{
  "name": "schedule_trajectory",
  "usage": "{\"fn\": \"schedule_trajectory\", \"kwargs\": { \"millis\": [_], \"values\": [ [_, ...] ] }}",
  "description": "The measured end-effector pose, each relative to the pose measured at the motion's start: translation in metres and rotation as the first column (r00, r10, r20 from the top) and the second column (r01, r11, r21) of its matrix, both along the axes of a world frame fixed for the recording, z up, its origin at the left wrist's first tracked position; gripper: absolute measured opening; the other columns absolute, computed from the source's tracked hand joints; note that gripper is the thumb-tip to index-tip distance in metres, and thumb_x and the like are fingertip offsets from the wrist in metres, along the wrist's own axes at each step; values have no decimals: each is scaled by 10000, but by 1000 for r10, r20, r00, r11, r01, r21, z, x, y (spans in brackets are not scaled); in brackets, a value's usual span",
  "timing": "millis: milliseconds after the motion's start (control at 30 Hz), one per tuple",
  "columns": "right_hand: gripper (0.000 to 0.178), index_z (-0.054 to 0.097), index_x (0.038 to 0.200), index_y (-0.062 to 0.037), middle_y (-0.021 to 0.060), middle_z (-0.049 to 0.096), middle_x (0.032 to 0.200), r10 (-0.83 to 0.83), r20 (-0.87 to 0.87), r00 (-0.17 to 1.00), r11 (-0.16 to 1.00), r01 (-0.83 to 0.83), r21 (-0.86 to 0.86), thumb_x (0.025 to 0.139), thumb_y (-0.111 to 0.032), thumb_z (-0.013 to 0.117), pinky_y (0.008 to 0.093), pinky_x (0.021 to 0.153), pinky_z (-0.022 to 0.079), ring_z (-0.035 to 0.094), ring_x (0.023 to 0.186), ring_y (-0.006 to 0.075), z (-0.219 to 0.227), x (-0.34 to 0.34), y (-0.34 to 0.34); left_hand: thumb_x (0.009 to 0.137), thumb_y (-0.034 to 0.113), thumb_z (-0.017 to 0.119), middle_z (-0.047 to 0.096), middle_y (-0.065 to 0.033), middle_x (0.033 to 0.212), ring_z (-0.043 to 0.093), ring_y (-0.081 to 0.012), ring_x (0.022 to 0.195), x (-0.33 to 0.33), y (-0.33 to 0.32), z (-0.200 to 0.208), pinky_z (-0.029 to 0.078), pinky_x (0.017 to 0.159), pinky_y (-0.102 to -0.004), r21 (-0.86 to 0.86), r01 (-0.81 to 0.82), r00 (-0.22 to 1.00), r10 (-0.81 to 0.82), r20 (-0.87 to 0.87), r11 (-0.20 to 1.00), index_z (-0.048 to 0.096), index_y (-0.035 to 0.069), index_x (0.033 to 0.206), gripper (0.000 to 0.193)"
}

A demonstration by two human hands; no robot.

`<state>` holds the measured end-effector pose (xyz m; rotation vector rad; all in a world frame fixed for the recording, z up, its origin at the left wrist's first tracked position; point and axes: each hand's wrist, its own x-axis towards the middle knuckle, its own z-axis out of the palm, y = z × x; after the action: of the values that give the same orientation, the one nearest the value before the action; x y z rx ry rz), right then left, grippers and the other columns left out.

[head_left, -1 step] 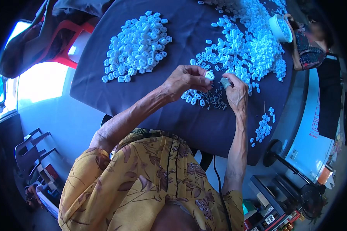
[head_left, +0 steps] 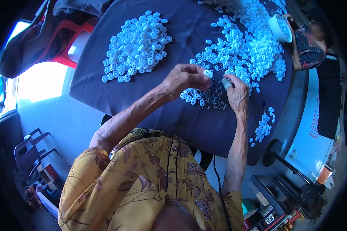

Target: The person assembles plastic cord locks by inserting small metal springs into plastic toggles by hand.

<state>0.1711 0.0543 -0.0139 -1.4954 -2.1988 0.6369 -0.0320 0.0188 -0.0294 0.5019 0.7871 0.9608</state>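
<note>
My left hand pinches a small white oval plastic piece with two holes between thumb and fingertips, above the dark tablecloth. Just to its right is my right hand, fingers curled in, with a grey-green wrap around one digit. Whatever its fingertips hold is too small to make out. Small dark screws lie scattered below and between both hands. Several more white pieces sit beside the screws, under my left hand.
A heap of white pieces lies at the left of the dark tablecloth. A larger spread covers the far right, a small cluster the near right. Another person at the right has a hand at a white bowl.
My left hand, with the white piece, has shifted slightly to the left and up. My right hand has barely moved.
</note>
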Motion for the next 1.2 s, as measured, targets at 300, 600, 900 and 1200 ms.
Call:
{"fn": "schedule_trajectory", "kwargs": {
  "millis": [300,600,900,1200],
  "values": [
    [164,619,917,-36,101,611,715,-18,-76,997,996,24,80,763,-61,568,267,567,444,587,609,175,-7,20,-14,807,144,593,606,-91,768,605,-161,689,-38,-1,16,499,688,-282,62,-106,955,119,-273,992,580,-5,834,152],
    [178,613,941,-13,25,614,735,-73,-491,868,938,-108,-330,780,-67,561,195,630,429,564,652,78,44,-32,-19,781,190,638,615,-74,695,595,-130,642,-4,0,26,489,650,-262,147,134,966,-96,-241,980,603,-3,785,195],
    [159,617,912,-15,-6,599,777,-152,-485,861,980,70,-184,760,-22,569,191,610,412,529,678,56,33,-37,-28,786,151,624,614,-67,730,585,-116,662,13,-6,22,483,652,-253,158,14,976,21,-217,987,594,-15,835,176],
    [173,615,909,-8,-4,596,774,-106,-491,865,990,47,-131,756,10,537,182,622,409,524,693,50,28,-35,-31,752,128,615,584,-44,652,546,-87,593,11,-4,26,447,598,-235,193,103,960,-46,-278,976,590,2,723,132]
  ]
}}
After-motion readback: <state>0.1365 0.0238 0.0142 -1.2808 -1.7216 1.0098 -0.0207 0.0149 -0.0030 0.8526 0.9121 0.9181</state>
